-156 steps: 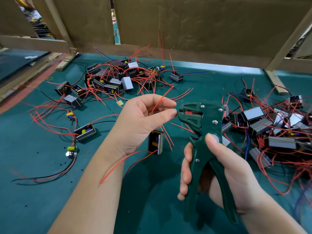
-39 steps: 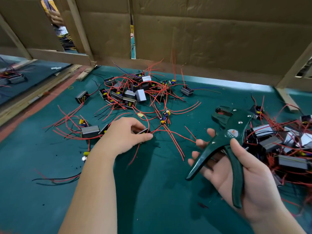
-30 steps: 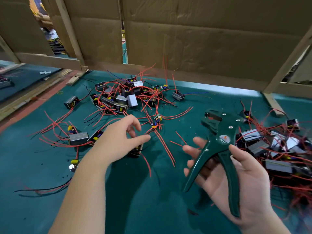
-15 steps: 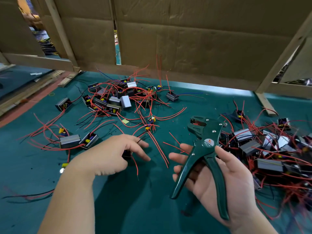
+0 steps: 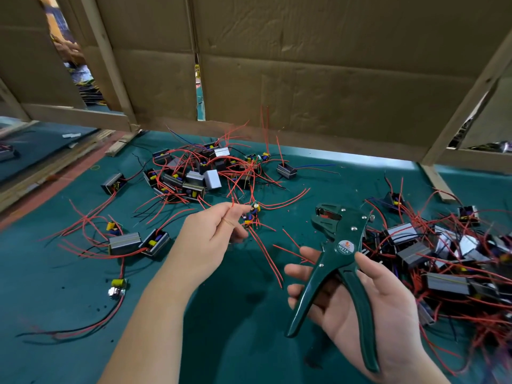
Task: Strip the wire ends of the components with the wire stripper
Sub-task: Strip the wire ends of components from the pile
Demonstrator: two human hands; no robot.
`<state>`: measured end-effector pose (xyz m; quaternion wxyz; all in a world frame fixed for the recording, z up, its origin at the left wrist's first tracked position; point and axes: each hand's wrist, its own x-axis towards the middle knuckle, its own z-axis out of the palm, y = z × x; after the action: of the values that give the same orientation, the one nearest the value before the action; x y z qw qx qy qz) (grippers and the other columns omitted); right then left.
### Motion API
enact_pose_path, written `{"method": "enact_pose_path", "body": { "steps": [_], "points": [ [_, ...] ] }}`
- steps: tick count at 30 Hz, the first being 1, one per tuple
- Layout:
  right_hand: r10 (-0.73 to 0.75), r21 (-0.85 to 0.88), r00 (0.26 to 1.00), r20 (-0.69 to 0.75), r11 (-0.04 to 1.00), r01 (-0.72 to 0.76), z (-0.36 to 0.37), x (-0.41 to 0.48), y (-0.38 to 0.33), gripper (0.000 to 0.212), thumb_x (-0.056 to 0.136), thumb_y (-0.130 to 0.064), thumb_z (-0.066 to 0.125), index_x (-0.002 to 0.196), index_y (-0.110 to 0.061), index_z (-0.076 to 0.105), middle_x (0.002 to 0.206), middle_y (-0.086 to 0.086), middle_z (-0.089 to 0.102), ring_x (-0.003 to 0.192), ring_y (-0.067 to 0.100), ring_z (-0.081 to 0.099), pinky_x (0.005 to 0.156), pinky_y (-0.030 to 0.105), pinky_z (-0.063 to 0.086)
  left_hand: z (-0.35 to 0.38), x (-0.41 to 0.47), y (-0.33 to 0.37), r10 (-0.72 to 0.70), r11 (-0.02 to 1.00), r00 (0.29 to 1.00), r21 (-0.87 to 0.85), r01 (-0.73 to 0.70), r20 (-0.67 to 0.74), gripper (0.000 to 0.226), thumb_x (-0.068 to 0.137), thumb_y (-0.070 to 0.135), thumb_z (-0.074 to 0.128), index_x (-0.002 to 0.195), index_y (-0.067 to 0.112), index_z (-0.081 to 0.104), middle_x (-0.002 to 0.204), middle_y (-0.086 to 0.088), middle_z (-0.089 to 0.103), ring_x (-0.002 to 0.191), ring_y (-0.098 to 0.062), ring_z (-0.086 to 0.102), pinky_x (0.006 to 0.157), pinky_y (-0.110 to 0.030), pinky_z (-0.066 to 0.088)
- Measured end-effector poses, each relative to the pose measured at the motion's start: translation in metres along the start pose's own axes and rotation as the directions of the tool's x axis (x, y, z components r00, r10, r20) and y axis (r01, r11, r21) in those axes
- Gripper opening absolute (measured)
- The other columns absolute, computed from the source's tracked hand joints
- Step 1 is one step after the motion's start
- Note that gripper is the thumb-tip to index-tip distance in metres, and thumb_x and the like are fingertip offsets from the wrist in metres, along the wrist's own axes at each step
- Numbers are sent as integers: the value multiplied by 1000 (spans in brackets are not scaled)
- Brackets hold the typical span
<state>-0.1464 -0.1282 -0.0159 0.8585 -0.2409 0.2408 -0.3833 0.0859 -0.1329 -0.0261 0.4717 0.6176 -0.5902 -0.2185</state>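
Green counter (image 5: 55, 300) ran up to a cardboard wall (image 5: 304, 79). Wire stripper (image 5: 336, 245): dark green, handles spread, head pointing away, held above the counter's near right. Right hand (image 5: 368, 306): palm up, grip loose, thumb laid over one handle, fingers nearly straight beneath. Left hand (image 5: 210, 236): on the counter half a second earlier, now raised, grip pinching a red wire (image 5: 232, 203) end. Components (image 5: 191, 178) lay heaped beyond and at right.
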Motion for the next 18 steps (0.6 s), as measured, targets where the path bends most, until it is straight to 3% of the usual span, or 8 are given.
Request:
{"method": "enact_pose_path", "body": {
  "steps": [3,6,11,15,18],
  "points": [
    [-1,-8,1000,15,1000,1,3,0,0,88,44,-36,89,114,10,63,107,39,61,76,46,65,67,50,58,4,0,-2,-23,1000,1000,2,23,-12,33,93,56,35,96,46,66,58,3,62,57,-11,59,62,-31,50],
    [6,-11,1000,24,1000,-6,3,0,0,92,38,-34,92,113,10,64,109,41,59,75,47,64,66,52,57,8,0,0,-24,999,1000,-26,24,-19,35,92,58,33,92,48,67,54,-7,51,49,-4,52,55,-22,43],
    [21,-7,999,24,1000,-21,3,3,1,93,31,-32,94,110,9,66,101,40,61,72,47,64,64,52,58,12,0,10,-107,974,994,-200,108,13,47,93,56,30,80,34,70,48,11,37,52,-9,44,57,-26,35],
    [32,-5,999,28,999,-32,5,3,0,93,28,-31,95,107,9,67,94,38,62,70,47,64,62,52,57,10,0,16,-94,978,995,-189,88,-25,47,92,56,40,73,28,72,48,15,50,46,-2,43,52,-17,35],
    [34,-11,999,34,999,-34,6,4,1,91,28,-31,95,106,9,68,91,37,62,69,46,63,62,52,57,9,-1,18,-53,982,998,-184,44,-41,31,93,47,48,86,32,75,50,14,51,42,-3,43,47,-14,35]
  ]
}}
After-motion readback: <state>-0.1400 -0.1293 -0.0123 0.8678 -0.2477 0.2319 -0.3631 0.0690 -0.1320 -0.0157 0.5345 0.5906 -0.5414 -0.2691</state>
